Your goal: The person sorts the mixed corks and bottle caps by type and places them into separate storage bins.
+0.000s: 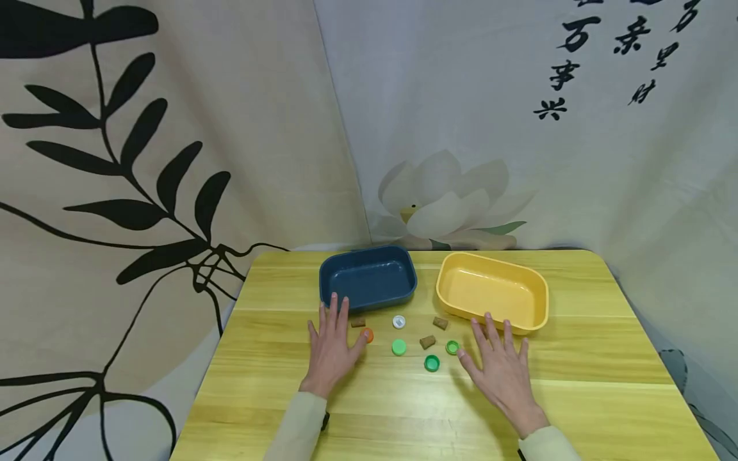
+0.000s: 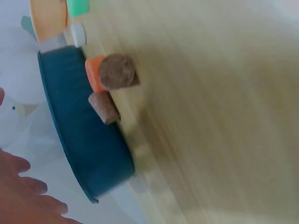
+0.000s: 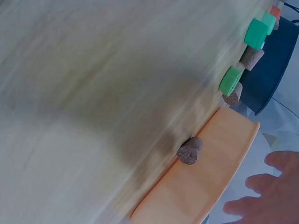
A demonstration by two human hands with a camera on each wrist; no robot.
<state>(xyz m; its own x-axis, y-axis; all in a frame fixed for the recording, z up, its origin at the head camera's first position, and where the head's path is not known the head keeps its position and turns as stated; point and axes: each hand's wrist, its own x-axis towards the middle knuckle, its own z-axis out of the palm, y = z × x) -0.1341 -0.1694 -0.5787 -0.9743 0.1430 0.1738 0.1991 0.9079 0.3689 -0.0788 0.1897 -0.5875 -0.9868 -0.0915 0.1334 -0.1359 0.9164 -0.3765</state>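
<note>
My left hand point(image 1: 331, 358), fingers spread, is above the table beside the near edge of the dark blue tray point(image 1: 369, 248). An orange bottle cap point(image 1: 369, 335) and a cork point(image 1: 358, 322) are close to it; the left wrist view shows a second cork point(image 2: 117, 72) by the orange cap. My right hand point(image 1: 504, 378) spreads its fingers near the front of the yellow tray point(image 1: 490, 323). A cork point(image 3: 189, 150) lies against that tray in the right wrist view, hidden by the hand from the head view. Neither hand holds anything.
Between the hands lie a white cap point(image 1: 399, 322), a light green cap point(image 1: 399, 347), two green caps, one darker point(image 1: 432, 363) and one brighter point(image 1: 452, 347), and two corks, one nearer point(image 1: 427, 342) and one farther point(image 1: 441, 323). A printed cloth point(image 1: 277, 128) hangs behind the wooden table point(image 1: 403, 422).
</note>
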